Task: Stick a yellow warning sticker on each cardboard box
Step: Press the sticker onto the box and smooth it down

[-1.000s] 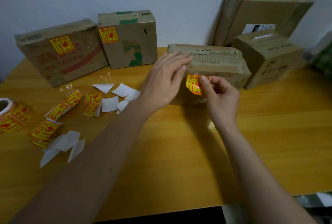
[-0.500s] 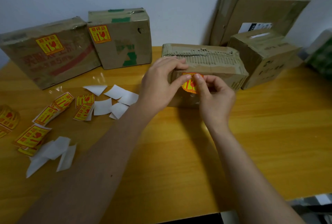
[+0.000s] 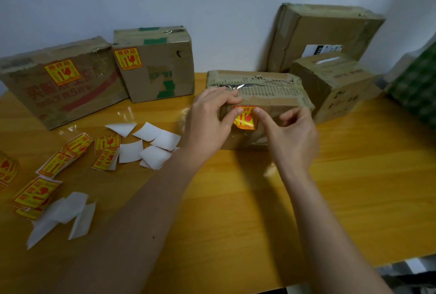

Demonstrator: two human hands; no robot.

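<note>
step: pressing a yellow sticker (image 3: 245, 119) onto the front face of the middle box (image 3: 259, 95), looks like the smoothing-down stage
left hand (image 3: 207, 119): fingers curled over the box's top front edge, thumb flat on the sticker's upper left corner; likely braces the box so it doesn't slide back under the push
right hand (image 3: 290, 135): thumb tip pressing the sticker's upper right corner, other fingers loosely curled against the box front, holding nothing else
sticker position: upper part of the front face, just under the torn taped top edge; bottom edge looks a bit lifted, can't tell if fully stuck
done boxes: big flat box (image 3: 59, 79) and green-taped box (image 3: 155, 62) at left rear, each leaning at the wall with a sticker facing out
pending boxes: tall box (image 3: 325, 31) and small box (image 3: 335, 83) at right rear show no sticker on visible faces, so roughly halfway by my read
supplies: loose stickers (image 3: 70, 154) and peeled white backing papers (image 3: 151, 145) scattered on the wooden table (image 3: 354, 175) left of the arms, within left-hand reach
risk: pressing corners only could trap a wrinkle; the centre needs a rub too
</note>
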